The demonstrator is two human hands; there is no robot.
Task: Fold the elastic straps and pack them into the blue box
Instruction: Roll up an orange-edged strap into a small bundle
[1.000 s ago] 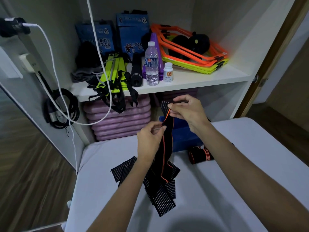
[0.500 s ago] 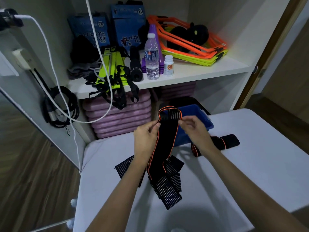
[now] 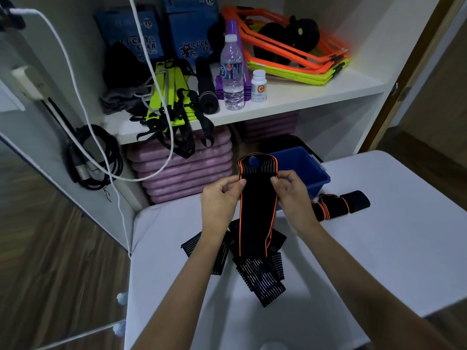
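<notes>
— Cables (image 3: 96, 157) are seen hanging at left; what is held at centre?
— An orange-edged black strap (image 3: 256, 210) is pinched by the left hand (image 3: 218, 198) and right hand (image 3: 290, 195), its top folded over, partly hiding the blue box (image 3: 303, 168). A rolled strap (image 3: 338, 204) lies right, on the white table (image 3: 379, 248).

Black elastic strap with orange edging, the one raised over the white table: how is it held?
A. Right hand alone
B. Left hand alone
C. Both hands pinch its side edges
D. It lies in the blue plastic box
C: the left hand and right hand pinch opposite edges of the black elastic strap with orange edging.
</notes>
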